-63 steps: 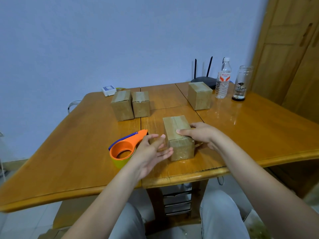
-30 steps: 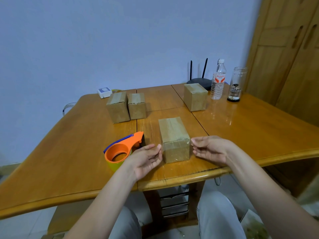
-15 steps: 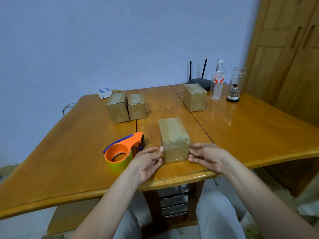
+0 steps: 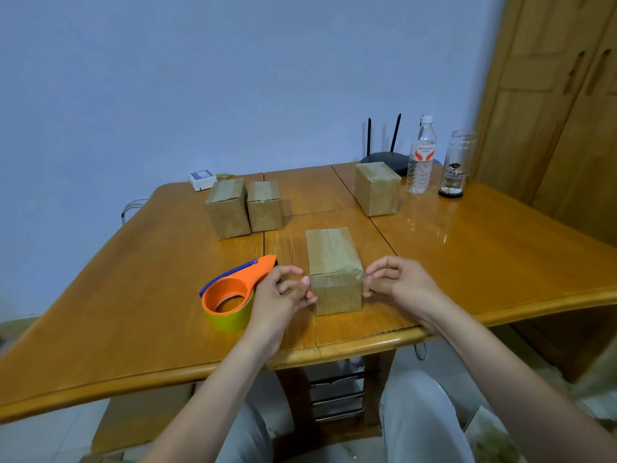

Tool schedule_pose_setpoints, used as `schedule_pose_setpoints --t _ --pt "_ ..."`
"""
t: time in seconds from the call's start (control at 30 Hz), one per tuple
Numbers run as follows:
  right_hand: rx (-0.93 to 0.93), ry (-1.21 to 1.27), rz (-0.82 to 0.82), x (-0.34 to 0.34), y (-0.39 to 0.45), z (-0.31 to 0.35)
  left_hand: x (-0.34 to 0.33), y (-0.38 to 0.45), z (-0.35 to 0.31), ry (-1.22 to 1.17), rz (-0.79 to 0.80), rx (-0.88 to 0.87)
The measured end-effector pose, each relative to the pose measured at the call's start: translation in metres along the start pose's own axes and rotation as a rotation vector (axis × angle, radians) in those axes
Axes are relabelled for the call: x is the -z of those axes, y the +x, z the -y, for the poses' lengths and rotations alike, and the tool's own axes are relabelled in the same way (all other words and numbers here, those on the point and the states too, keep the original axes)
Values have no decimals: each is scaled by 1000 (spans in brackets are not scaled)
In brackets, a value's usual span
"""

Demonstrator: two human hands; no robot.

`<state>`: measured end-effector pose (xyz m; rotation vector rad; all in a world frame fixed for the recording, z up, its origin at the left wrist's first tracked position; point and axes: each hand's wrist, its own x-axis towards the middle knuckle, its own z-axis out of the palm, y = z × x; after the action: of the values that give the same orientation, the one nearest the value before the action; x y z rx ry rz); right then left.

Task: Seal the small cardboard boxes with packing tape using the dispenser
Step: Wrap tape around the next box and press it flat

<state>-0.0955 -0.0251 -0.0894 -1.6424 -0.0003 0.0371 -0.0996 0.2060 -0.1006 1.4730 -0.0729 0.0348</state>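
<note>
loosely open left hand [image 4: 280,295], right hand [image 4: 397,282] beside taped box [image 4: 334,269]; bottle [image 4: 421,155] label unreadable

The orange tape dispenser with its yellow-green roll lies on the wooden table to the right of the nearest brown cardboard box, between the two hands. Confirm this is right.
Not quite. In the head view, the orange tape dispenser with its yellow-green roll lies on the wooden table to the left of the nearest brown cardboard box, outside the left hand. The box itself sits between that hand and the right hand.
</note>
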Motion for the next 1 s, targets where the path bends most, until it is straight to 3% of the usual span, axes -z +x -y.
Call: schedule_pose_setpoints --t 0.1,0.2,0.3,0.4,0.57,1.0 --pt "-12 -19 23 2 0 -3 2 0 1 51 5 -2" --pt "166 -230 15 8 0 5 11 1 -4 219 78 -96" --pt "270 -338 126 14 1 18 21 5 -12 426 202 -248" --pt "286 -427 206 15 5 20 26 11 -13 535 224 -305" --pt "269 -377 196 13 6 16 27 15 -14 514 224 -317" --pt "345 -246 -21 -9 10 2 11 18 1 367 105 -362"
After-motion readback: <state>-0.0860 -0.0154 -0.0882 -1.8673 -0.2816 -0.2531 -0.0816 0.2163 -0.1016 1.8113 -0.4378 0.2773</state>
